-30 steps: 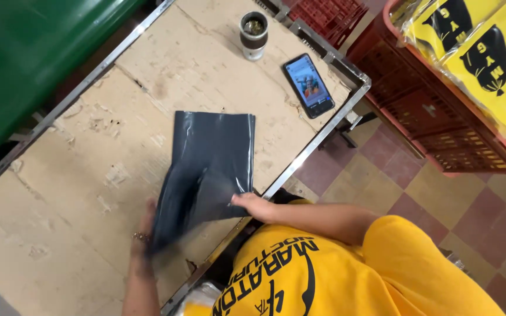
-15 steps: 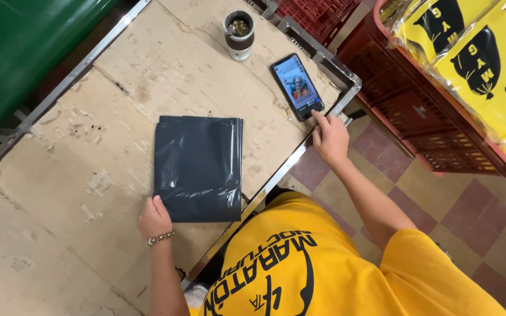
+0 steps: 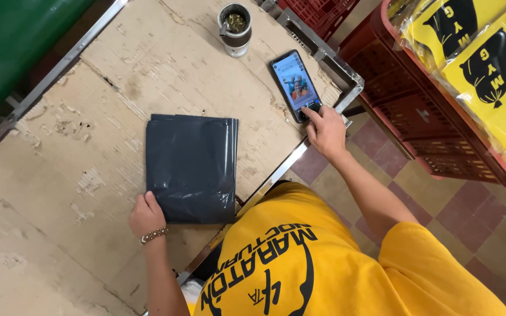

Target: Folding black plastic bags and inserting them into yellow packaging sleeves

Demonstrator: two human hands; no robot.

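The folded grey bag (image 3: 191,168) could slide, since the left hand (image 3: 146,214) only curls loosely at its corner while the right hand's (image 3: 325,130) outstretched finger taps the phone (image 3: 294,84), which lies near the table edge (image 3: 276,175) and might get nudged off.

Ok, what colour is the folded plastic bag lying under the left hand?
Dark grey, slightly glossy folded plastic bag, seen best in the head view.

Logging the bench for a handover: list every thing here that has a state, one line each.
Dark grey folded plastic bag: flat on cardboard, left hand at its corner.
Black smartphone: screen lit, right hand fingertip on it.
Metal-rimmed cup: upright, filled with green herb.
Red plastic crate: holding yellow bagged items.
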